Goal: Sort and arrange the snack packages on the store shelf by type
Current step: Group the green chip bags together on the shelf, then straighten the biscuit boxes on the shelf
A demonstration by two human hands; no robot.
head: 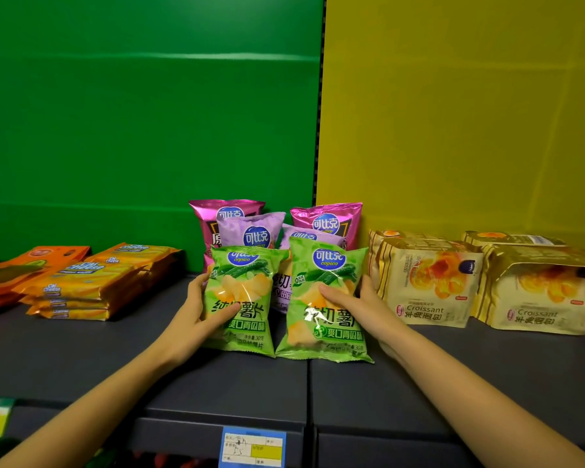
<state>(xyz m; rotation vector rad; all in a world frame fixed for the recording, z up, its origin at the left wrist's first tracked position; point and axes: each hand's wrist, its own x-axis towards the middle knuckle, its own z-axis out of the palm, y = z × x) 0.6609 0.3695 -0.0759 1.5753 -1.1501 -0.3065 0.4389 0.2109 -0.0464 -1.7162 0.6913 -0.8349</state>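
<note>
left hand: fingers gripping left green chip bag, frame centre
right hand: fingers gripping right green chip bag, just beside it
both bags: upright on shelf, before purple bags and pink bags

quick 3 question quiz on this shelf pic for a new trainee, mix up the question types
1. True or false: the left hand grips the left green chip bag and the right hand grips the right green chip bag.
2. What stands directly behind the green bags? A purple chip bags; B bottles; C tins.
3. Fill in: the croissant packs sit before the ___ back panel.
Key: 1 true; 2 A; 3 yellow.
</note>
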